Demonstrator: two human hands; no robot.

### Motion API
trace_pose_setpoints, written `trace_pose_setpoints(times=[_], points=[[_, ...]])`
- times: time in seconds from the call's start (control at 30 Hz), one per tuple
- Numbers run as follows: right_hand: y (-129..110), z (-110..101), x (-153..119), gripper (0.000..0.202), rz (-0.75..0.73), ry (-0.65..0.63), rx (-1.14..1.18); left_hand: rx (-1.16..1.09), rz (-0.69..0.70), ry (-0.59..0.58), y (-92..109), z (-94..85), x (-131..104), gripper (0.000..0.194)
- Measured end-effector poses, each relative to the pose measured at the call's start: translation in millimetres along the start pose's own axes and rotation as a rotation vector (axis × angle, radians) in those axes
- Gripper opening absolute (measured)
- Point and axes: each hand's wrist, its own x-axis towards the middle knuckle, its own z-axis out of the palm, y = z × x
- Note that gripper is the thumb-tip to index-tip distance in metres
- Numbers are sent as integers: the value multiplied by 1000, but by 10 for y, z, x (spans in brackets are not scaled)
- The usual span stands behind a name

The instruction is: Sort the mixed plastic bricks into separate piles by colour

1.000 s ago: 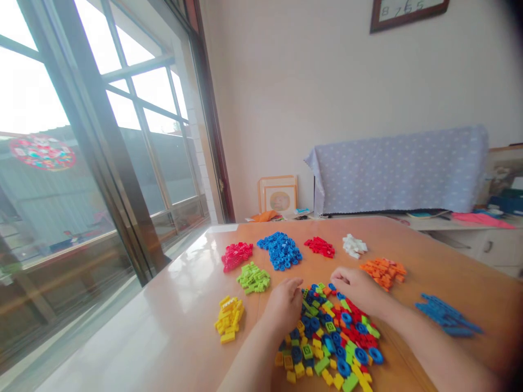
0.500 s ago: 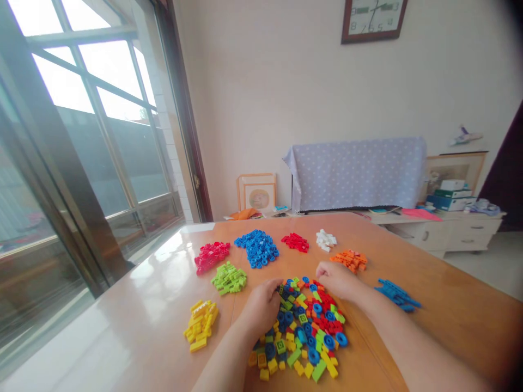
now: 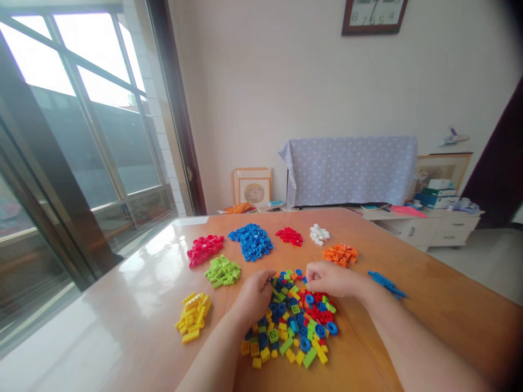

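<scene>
Across the brown table, near side: big mixed brick pile, multicolored, spread between the forearms. Left hand at pile's left edge, fingers partly curled, can't tell if holding anything. Right hand at far right edge of pile, fingers curled in, grip contents hidden. Sorted heaps around: blue heap far side, yellow heap left, pinkish-red heap far left, lime heap between those two, orange heap beyond right hand, long blue pieces right, small red heap, white heap smallest.
</scene>
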Motion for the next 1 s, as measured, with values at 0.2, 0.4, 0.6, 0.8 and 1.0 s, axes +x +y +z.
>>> trace_pose_setpoints(times=[0.2,0.4,0.6,0.8,1.0], points=[[-123,19,-61,31,5,-167,-54,-64,-47,2,-70,33,12,46],[-158,47,-53,22,-45,-102,-108,-79,-46,13,-83,43,7,46],[-153,154,48,14,-74,51,113,-76,-70,37,1,3,4,41],[-189,274,271,15,-85,177,259,-139,-182,119,-67,3,26,39],[-398,222,643,17,-126,232,271,-153,-274,184,-109,-2,75,35]])
